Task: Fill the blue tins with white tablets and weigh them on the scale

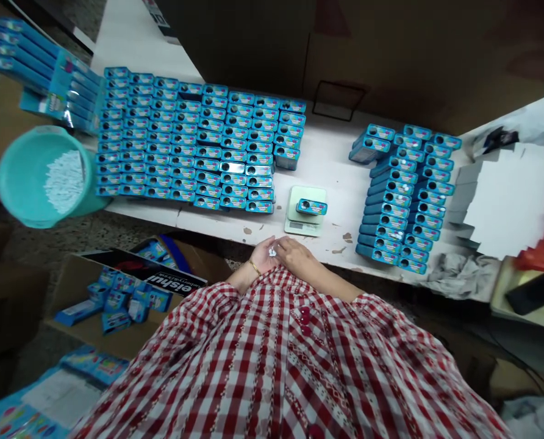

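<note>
At the table's front edge my left hand (pixel 263 256) is cupped palm up, its fingers curled around small white pieces (pixel 272 250). Over it bends my right hand (pixel 294 255), fingers drawn together at the left palm; what they grip, if anything, is hidden. Just beyond both hands stands a pale green digital scale (pixel 294 226). One small blue box (pixel 311 207) with a round dark opening lies on its platform. Similar blue boxes (pixel 185 146) are packed in long rows to the left, and more blue boxes (pixel 404 201) are stacked to the right.
A turquoise bucket (pixel 20 177) holding thin white sticks (pixel 64 183) is left of the table (pixel 333 171). Below it sits an open carton (pixel 153 335) of blue boxes. A large brown carton (pixel 263 49) closes off the back. White card stacks (pixel 514 201) and a black phone (pixel 535 294) are at right.
</note>
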`<state>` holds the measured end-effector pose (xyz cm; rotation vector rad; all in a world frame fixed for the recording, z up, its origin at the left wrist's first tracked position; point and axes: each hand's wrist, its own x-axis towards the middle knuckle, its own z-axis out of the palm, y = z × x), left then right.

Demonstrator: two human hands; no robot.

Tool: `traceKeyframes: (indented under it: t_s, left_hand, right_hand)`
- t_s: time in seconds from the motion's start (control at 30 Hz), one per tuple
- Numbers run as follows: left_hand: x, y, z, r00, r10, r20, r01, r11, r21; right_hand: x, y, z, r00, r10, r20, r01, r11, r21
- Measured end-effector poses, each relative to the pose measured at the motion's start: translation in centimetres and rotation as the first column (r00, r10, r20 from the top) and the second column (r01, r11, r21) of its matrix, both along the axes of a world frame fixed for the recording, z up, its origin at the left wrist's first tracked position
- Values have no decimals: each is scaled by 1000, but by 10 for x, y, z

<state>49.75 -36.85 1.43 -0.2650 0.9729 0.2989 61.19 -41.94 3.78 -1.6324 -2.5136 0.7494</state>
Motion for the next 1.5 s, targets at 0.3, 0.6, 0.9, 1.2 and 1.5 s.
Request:
traceKeyframes:
  t_s: [0.3, 0.6, 0.9, 1.2, 1.5]
  left_hand:
    - [-5, -7, -2, 998, -12, 56, 12, 1000, -5]
    - [-8, -6, -5, 997, -44, 63, 46, 999, -28]
    - [-1, 1, -4, 999, -29, 41, 28, 999, 40]
    - [-1, 4, -4, 998, -29, 58, 24, 997, 78]
    - [-5, 8, -7, 997, 15, 77, -21, 997, 68]
  right_hand:
    - [0, -3, 4, 999, 42, 32, -42, 999, 11]
    - [-1, -6, 5, 997, 78, -4, -77, 997, 10]
    - [42, 9, -7, 891, -217, -398, 322, 921, 218]
    - [90, 64, -12, 878, -380, -292, 457, 847, 271]
    - [114, 42, -2, 658, -557, -507, 741, 598, 306]
